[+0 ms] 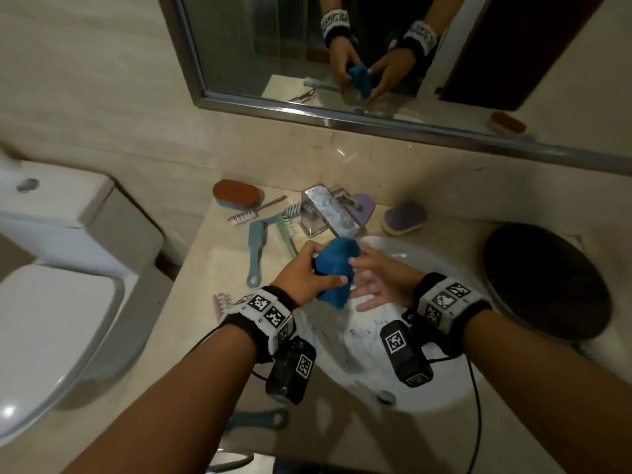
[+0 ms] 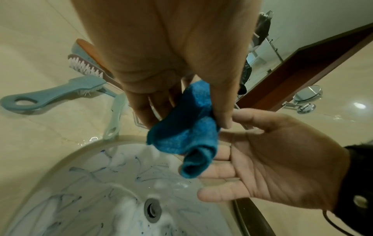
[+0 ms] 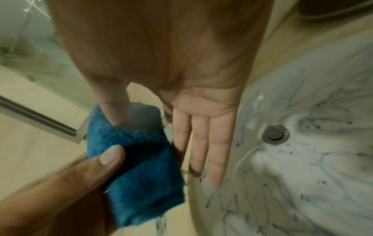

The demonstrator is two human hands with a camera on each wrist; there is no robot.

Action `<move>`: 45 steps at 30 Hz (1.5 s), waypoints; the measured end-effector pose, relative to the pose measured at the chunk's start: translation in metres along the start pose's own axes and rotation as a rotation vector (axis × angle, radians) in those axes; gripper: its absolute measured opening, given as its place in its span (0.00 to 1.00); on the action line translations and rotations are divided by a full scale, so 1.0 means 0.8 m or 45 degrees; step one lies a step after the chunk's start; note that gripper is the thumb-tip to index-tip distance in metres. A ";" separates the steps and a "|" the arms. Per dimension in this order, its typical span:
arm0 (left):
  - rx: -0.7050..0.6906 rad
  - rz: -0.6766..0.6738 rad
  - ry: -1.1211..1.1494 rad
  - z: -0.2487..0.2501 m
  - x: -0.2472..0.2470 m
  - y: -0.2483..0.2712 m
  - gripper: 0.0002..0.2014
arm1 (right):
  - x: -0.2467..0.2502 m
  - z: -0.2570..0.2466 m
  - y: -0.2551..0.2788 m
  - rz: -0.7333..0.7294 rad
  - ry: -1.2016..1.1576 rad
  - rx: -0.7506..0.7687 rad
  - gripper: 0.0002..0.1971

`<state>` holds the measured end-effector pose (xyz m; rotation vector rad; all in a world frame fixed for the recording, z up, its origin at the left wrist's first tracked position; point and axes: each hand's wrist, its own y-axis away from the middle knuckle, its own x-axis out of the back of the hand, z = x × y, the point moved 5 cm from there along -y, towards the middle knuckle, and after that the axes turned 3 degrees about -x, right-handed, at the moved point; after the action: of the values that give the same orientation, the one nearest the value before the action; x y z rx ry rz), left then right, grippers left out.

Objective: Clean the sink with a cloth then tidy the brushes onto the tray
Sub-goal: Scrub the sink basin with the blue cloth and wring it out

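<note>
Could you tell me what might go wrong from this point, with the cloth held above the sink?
1. The left hand pinches the blue cloth only by its upper part, while the right hand lies open beside it; the cloth could slip into the stained sink.
2. Brushes lie close to the basin rim, such as the pale green brush; a wide wipe might knock one in.

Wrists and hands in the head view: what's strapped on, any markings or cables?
Both forearms are bare, with no sleeves or gloves. The left hand and right hand each have a black wristband carrying white blocks printed with black square fiducial tags. Under each wrist hangs a black boxy camera unit, also tagged. Thin black cables trail back from the units along the arms.
</note>
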<state>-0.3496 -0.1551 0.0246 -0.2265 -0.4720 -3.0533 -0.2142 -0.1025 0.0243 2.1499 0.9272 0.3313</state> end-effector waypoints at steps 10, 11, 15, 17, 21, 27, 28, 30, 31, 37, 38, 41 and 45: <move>0.005 0.143 0.014 -0.009 0.026 -0.003 0.20 | 0.020 -0.021 -0.007 0.189 -0.010 0.378 0.35; -0.015 0.119 -0.026 -0.008 0.024 -0.003 0.23 | 0.020 -0.023 -0.003 0.147 0.004 0.399 0.37; -0.052 0.083 -0.141 0.001 0.012 -0.009 0.37 | 0.026 -0.024 0.002 0.015 0.248 0.392 0.36; -0.056 0.080 -0.244 0.002 0.009 -0.011 0.32 | 0.032 -0.023 0.001 0.066 0.442 0.320 0.30; -0.041 0.097 -0.617 0.005 0.009 -0.014 0.11 | 0.044 -0.027 0.001 0.305 1.034 0.360 0.05; -0.016 0.171 -0.818 0.005 0.003 -0.010 0.09 | 0.053 -0.034 0.001 0.512 0.965 0.562 0.10; -0.022 0.156 -0.791 0.007 -0.001 -0.008 0.08 | 0.053 -0.034 0.000 0.555 0.896 0.557 0.10; -0.017 0.164 -0.690 0.011 -0.008 -0.004 0.10 | 0.049 -0.036 0.002 0.645 0.748 0.631 0.12; -0.011 0.194 -0.605 0.013 -0.009 -0.003 0.10 | 0.045 -0.038 0.003 0.673 0.708 0.700 0.13; 0.066 0.285 -0.147 0.012 -0.006 -0.007 0.11 | 0.007 -0.021 -0.004 0.321 0.858 0.710 0.23; 0.082 0.285 -0.105 0.010 -0.006 -0.007 0.12 | 0.005 -0.017 -0.004 0.290 0.836 0.680 0.26; 0.123 0.305 -0.026 0.002 -0.005 -0.004 0.14 | 0.003 -0.014 -0.008 0.273 0.731 0.644 0.33; 0.167 0.215 0.135 -0.009 -0.012 -0.003 0.12 | 0.000 -0.015 -0.016 0.414 0.842 0.700 0.25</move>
<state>-0.3412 -0.1552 0.0156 -0.0932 -0.6101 -2.8397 -0.2268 -0.0904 0.0233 2.7692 1.1091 1.1064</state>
